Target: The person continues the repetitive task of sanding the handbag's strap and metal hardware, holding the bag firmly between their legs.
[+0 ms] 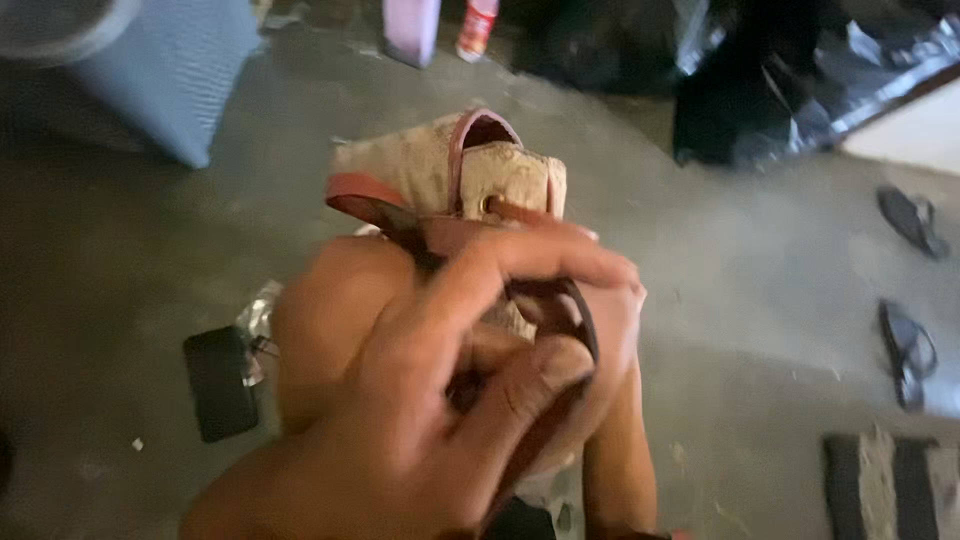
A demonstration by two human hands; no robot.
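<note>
A beige woven handbag [430, 165] with reddish-brown leather trim and straps is held up over the floor, just above my knee [320, 320]. My left hand [440, 400] comes in from the lower left. Its thumb and fingers pinch the brown strap [375, 210], and its index finger lies stretched across the bag's front. Behind it, my right hand [615, 330] is closed on the same strap and the bag's lower part. The bag's bottom is hidden by my hands.
On the concrete floor lie a black phone [220, 385] beside crumpled foil [260, 310], two dark sandals [915, 220] [905, 350] and a striped mat [880, 485]. A blue-grey container [170, 70], two bottles [412, 28] and black plastic bags [750, 80] stand at the back.
</note>
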